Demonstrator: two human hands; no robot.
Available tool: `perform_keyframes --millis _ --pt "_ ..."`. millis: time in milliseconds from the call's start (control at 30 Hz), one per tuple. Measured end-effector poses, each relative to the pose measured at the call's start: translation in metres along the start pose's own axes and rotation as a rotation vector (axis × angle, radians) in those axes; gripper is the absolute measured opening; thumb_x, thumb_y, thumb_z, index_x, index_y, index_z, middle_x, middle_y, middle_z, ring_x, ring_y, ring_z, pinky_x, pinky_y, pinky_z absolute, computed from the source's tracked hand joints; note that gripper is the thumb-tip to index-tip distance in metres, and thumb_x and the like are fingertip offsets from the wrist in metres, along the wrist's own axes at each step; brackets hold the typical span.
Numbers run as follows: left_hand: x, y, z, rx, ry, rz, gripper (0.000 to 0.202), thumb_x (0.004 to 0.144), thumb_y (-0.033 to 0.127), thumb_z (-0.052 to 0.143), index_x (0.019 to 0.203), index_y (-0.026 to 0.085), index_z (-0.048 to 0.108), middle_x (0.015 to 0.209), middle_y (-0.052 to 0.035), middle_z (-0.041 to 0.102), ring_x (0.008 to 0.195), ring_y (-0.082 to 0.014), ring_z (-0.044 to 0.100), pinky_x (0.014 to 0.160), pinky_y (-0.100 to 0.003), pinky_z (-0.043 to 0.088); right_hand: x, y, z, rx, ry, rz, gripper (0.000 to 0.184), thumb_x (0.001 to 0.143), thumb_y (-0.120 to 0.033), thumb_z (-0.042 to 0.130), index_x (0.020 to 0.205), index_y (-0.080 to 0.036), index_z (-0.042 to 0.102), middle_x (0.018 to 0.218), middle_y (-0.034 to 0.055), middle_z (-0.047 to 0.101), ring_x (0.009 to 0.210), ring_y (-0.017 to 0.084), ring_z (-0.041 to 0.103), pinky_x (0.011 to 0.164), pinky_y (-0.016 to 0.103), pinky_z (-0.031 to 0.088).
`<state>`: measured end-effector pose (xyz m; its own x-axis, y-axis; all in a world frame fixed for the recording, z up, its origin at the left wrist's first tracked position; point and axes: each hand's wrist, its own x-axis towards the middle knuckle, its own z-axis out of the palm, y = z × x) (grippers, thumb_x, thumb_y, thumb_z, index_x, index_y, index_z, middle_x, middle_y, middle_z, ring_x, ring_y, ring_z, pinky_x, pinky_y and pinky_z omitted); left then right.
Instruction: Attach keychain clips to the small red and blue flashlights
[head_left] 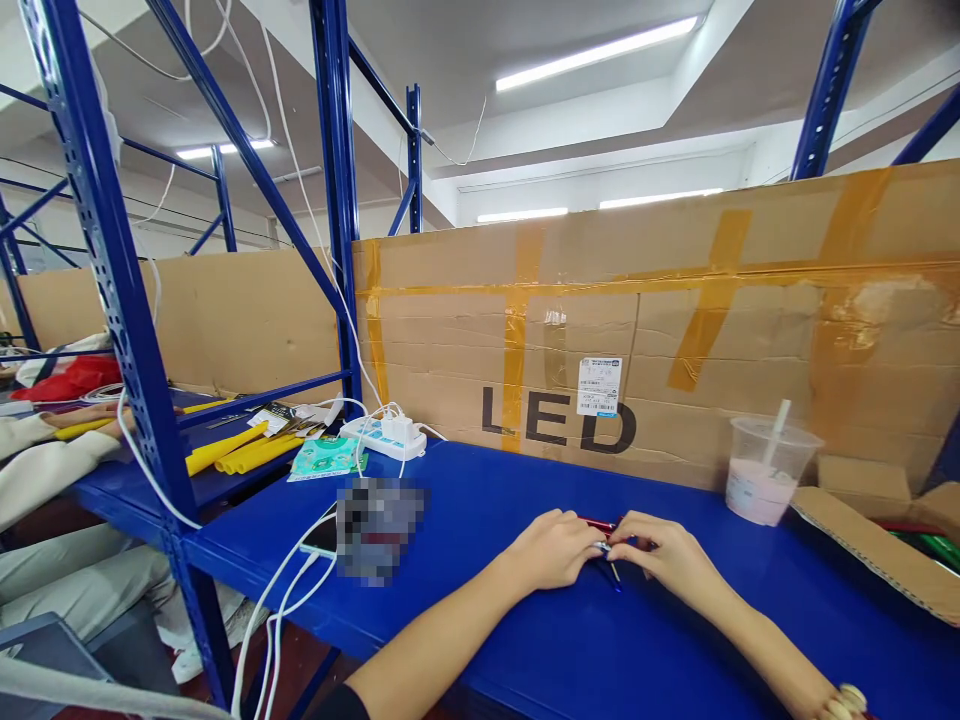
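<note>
Just over the blue table, our left hand curls closed on a small silver piece, our right hand pinching it too, thumb to forefinger. Likely light, stiff, slippery: we'd grip its ends, fingertips only.

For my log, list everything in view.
Small parts: several, red, silver, at grips
Table: one, blue, beneath
Cardboard panel: one, brown, behind
Cup: one, clear, right
Open box: one, brown, right
Power strip: one, white, left
Packet: one, teal, left
Pixelated object: one, dark, left
Tubes: several, yellow, left
Cables: several, white, left
Rack posts: several, blue, both sides
Lights: several, white, overhead
Co-worker: one, pale sleeves, far left
Left grip: one, bare, at parts
Right grip: one, bare, at parts
</note>
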<state>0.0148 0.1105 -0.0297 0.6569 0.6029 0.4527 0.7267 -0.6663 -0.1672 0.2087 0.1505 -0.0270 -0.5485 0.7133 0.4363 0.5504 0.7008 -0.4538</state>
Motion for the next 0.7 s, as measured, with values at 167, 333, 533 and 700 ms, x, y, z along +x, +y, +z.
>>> perform_keyframes --millis 167,333,533,700 --pt "0.0012 -0.0002 0.0011 -0.048 0.013 -0.021 0.022 0.092 0.023 0.036 0.104 0.016 0.053 0.106 -0.0022 0.06 0.092 -0.0164 0.054 0.081 -0.029 0.04 -0.0003 -0.0047 -0.0021 0.018 0.052 0.01 0.041 0.072 -0.057 0.054 0.075 -0.019 0.065 0.077 0.0033 0.059 0.047 0.007 0.048 0.048 0.019 0.038" --pt "0.0031 -0.002 0.0027 -0.052 -0.011 -0.049 0.023 0.093 0.024 0.035 0.107 0.015 0.051 0.103 -0.0037 0.06 0.094 -0.017 0.054 0.084 -0.029 0.04 0.0009 -0.0048 -0.0012 0.026 0.083 0.011 0.046 0.073 -0.06 0.05 0.071 -0.016 0.061 0.076 0.0035 0.058 0.046 0.006 0.047 0.05 0.019 0.04" --pt "0.003 -0.0033 0.0047 -0.088 -0.029 -0.077 0.023 0.093 0.024 0.036 0.107 0.014 0.05 0.104 -0.0041 0.06 0.093 -0.017 0.054 0.083 -0.028 0.042 0.0024 -0.0005 0.0053 0.166 0.047 0.044 0.047 0.073 -0.06 0.051 0.085 -0.015 0.061 0.083 0.0053 0.057 0.048 0.006 0.048 0.048 0.02 0.042" --pt "0.0034 -0.0023 0.0048 -0.093 -0.027 -0.092 0.025 0.093 0.026 0.034 0.109 0.014 0.05 0.101 -0.0055 0.06 0.092 -0.0179 0.055 0.081 -0.029 0.043 0.0028 -0.0024 0.0069 0.21 0.042 0.052 0.046 0.071 -0.059 0.054 0.08 -0.014 0.059 0.086 0.006 0.058 0.046 0.006 0.049 0.048 0.02 0.042"
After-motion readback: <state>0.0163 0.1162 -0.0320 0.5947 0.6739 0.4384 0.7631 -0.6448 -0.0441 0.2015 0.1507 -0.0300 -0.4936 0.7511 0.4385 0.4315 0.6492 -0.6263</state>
